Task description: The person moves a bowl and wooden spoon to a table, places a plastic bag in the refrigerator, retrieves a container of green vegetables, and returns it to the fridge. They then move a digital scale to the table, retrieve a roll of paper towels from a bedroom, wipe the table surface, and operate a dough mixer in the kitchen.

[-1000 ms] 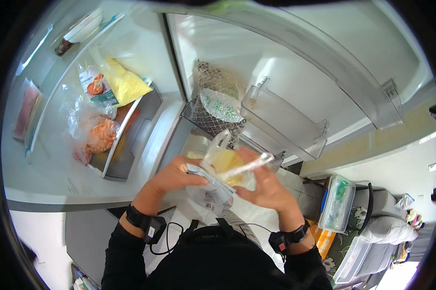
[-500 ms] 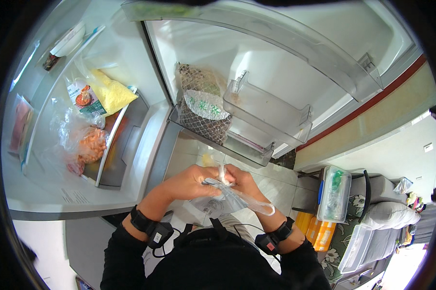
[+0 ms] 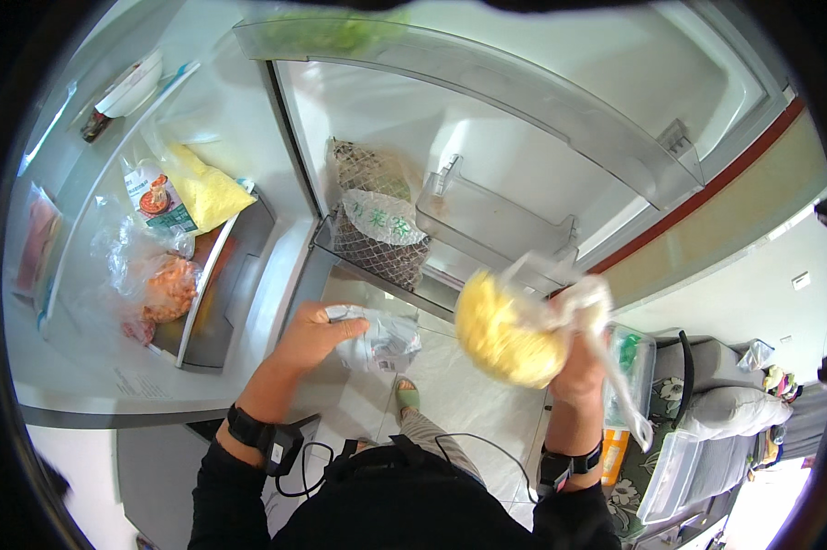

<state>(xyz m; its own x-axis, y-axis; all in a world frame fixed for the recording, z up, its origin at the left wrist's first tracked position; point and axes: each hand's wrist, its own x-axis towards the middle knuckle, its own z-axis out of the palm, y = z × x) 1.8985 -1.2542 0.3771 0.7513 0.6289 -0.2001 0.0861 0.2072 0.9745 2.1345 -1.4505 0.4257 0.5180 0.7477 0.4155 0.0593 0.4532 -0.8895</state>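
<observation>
My left hand (image 3: 311,343) is closed on a whitish printed plastic bag (image 3: 384,343), with the thumb lying over its edge. Whether anything is inside that bag I cannot tell. Off to the right, my right hand (image 3: 578,374) grips a knotted clear plastic bag (image 3: 509,335) packed with a yellow food; its exact kind is unclear. The white handles hang loose past the wrist and are blurred. Both bags are held in front of the open refrigerator, apart from each other.
On the refrigerator shelves at left lie a bag of yellow grains (image 3: 210,188), a bag of orange food (image 3: 169,286) and a white bowl (image 3: 131,84). The open door holds a netted bag (image 3: 377,240) beside a clear door bin (image 3: 491,220). A storage box (image 3: 629,353) stands at right.
My hands were together at a bag's gathered neck; now they are apart. The right has swung right with the yellow bag, while the left has moved left, holding the whitish bag.
</observation>
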